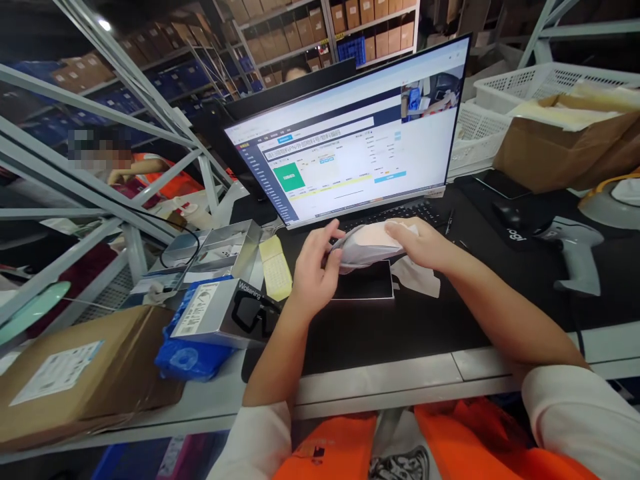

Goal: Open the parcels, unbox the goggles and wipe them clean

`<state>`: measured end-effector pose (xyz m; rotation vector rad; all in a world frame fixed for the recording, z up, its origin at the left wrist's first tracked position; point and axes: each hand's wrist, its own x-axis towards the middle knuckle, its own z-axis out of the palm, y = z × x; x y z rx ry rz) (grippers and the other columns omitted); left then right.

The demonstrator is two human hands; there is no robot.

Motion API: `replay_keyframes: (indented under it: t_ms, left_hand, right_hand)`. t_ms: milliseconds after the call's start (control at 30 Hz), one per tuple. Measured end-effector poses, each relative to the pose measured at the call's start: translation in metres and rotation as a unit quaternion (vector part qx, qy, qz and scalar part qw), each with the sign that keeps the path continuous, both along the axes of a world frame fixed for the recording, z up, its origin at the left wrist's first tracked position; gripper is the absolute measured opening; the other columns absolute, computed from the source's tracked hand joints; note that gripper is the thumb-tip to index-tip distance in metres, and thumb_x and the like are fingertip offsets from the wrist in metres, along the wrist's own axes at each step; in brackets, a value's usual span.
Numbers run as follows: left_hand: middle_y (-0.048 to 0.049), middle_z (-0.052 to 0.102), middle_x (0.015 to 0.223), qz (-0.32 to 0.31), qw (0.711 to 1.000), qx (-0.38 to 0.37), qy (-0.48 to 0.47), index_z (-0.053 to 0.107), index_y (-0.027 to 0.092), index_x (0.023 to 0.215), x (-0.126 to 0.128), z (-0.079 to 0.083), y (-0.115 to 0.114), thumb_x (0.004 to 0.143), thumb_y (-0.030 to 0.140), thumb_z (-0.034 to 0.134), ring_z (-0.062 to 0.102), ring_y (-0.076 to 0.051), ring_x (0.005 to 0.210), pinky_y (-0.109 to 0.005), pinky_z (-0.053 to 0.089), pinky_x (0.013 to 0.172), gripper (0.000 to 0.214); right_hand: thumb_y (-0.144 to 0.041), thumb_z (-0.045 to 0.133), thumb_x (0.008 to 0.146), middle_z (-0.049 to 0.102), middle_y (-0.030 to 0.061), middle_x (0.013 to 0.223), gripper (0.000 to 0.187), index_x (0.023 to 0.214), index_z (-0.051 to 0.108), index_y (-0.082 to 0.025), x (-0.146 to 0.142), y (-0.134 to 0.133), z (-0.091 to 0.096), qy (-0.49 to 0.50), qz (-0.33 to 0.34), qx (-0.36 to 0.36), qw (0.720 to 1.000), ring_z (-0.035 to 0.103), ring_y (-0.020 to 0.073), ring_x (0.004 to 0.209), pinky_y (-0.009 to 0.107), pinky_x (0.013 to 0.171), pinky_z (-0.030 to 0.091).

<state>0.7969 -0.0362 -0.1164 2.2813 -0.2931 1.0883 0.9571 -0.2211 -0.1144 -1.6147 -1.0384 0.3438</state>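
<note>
Both my hands hold a small pale packet [371,244] just above the black desk mat [400,320], in front of the monitor [350,133]. My left hand [315,270] pinches its left end with curled fingers. My right hand [425,241] covers its right end from above, fingers closed on it. Under the packet lies a flat black pad [365,283], and a white crumpled bag [417,277] rests beside it. A black keyboard [400,213] sits right behind the hands.
A silver boxed item [225,313] rests on a blue bag [190,357], with a cardboard box [85,373] at the near left. A barcode scanner [575,250], mouse [510,217], phone [503,183], open carton [565,143] and white baskets [500,100] are on the right. Another person [140,173] sits beyond the metal frame.
</note>
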Motion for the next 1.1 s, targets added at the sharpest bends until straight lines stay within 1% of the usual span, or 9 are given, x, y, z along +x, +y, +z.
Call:
replay_keyframes:
  t_ms: [100, 200, 333, 467, 633, 833, 967, 1033, 1100]
  left_hand:
    - [-0.0110, 0.067, 0.119, 0.049, 0.991, 0.114, -0.043, 0.056, 0.023, 0.143, 0.000, 0.002, -0.010, 0.101, 0.017, 0.053, 0.063, -0.019, 0.108, -0.032, 0.056, 0.090, 0.042]
    - [-0.0101, 0.068, 0.114, 0.071, 0.989, 0.110, -0.066, 0.060, 0.021, 0.138, 0.000, 0.002, -0.017, 0.100, 0.017, 0.055, 0.066, -0.018, 0.102, -0.032, 0.058, 0.088, 0.038]
    - [-0.0081, 0.069, 0.109, 0.054, 0.990, 0.092, -0.095, 0.061, 0.024, 0.134, -0.002, -0.005, -0.024, 0.097, 0.011, 0.058, 0.066, -0.018, 0.099, -0.032, 0.058, 0.084, 0.039]
    - [-0.0061, 0.068, 0.103, 0.005, 0.992, 0.055, -0.112, 0.061, 0.029, 0.133, -0.003, -0.009, -0.023, 0.097, 0.013, 0.059, 0.066, -0.017, 0.093, -0.028, 0.058, 0.073, 0.039]
    - [-0.0066, 0.068, 0.109, 0.015, 0.995, 0.052, -0.085, 0.060, 0.026, 0.136, -0.006, 0.002, -0.026, 0.096, 0.008, 0.059, 0.065, -0.017, 0.101, -0.031, 0.057, 0.085, 0.044]
    - [-0.0059, 0.065, 0.108, -0.040, 0.986, 0.149, -0.061, 0.059, 0.025, 0.134, -0.011, -0.010, -0.072, 0.096, 0.004, 0.054, 0.065, -0.015, 0.097, -0.027, 0.057, 0.084, 0.044]
    - [-0.0073, 0.062, 0.107, 0.090, 0.993, 0.035, -0.069, 0.058, 0.023, 0.134, -0.010, -0.016, -0.071, 0.094, 0.023, 0.067, 0.065, -0.017, 0.093, -0.028, 0.056, 0.077, 0.041]
    - [-0.0095, 0.062, 0.112, 0.142, 0.989, -0.025, 0.020, 0.054, 0.021, 0.139, -0.007, -0.012, -0.059, 0.090, 0.041, 0.073, 0.065, -0.020, 0.093, -0.031, 0.056, 0.076, 0.056]
    - [-0.0102, 0.066, 0.114, 0.135, 0.978, -0.061, 0.149, 0.054, 0.020, 0.139, -0.003, -0.006, -0.047, 0.088, 0.054, 0.072, 0.066, -0.022, 0.093, -0.035, 0.055, 0.080, 0.065]
  right_hand:
    - [-0.046, 0.039, 0.101, 0.056, 0.0018, 0.073, 0.041, 0.072, 0.052, -0.019, -0.013, -0.005, 0.005, -0.077, -0.066, 0.013, 0.995, 0.050, 0.0164, 0.071, 0.031, 0.068, 0.038]
    - [-0.043, 0.038, 0.102, 0.065, 0.0079, 0.088, 0.040, 0.080, 0.061, -0.018, -0.023, -0.005, 0.007, -0.130, -0.063, 0.022, 0.989, 0.058, 0.0201, 0.083, 0.033, 0.079, 0.043]
    - [-0.044, 0.045, 0.098, 0.070, 0.0093, 0.101, 0.035, 0.089, 0.068, -0.019, -0.023, 0.007, -0.003, -0.038, 0.069, 0.012, 0.997, 0.062, 0.0235, 0.102, 0.035, 0.092, 0.046]
    - [-0.052, 0.047, 0.092, 0.059, 0.0010, 0.072, 0.038, 0.076, 0.058, -0.019, -0.017, 0.021, -0.016, 0.107, 0.206, -0.003, 0.973, 0.053, 0.0159, 0.071, 0.030, 0.068, 0.043]
    - [-0.044, 0.040, 0.101, 0.050, 0.0003, 0.070, 0.040, 0.069, 0.046, -0.020, -0.026, 0.024, -0.020, -0.135, 0.038, 0.042, 0.989, 0.044, 0.0136, 0.067, 0.029, 0.066, 0.032]
    - [-0.021, 0.038, 0.095, 0.046, 0.0020, 0.061, 0.032, 0.063, 0.039, -0.023, -0.042, 0.025, -0.029, -0.411, -0.116, 0.081, 0.901, 0.031, 0.0153, 0.057, 0.034, 0.062, 0.025]
    - [-0.027, 0.040, 0.099, 0.048, 0.0026, 0.057, 0.038, 0.061, 0.043, -0.024, -0.043, 0.018, -0.022, -0.450, -0.185, 0.089, 0.869, 0.035, 0.0164, 0.056, 0.034, 0.062, 0.028]
    - [-0.028, 0.043, 0.099, 0.050, 0.0025, 0.056, 0.040, 0.060, 0.047, -0.023, -0.043, 0.016, -0.018, -0.456, -0.200, 0.087, 0.863, 0.039, 0.0163, 0.056, 0.034, 0.062, 0.029]
    - [-0.026, 0.044, 0.099, 0.054, 0.0027, 0.057, 0.038, 0.063, 0.052, -0.023, -0.044, 0.017, -0.019, -0.463, -0.193, 0.087, 0.861, 0.043, 0.0161, 0.056, 0.034, 0.062, 0.030]
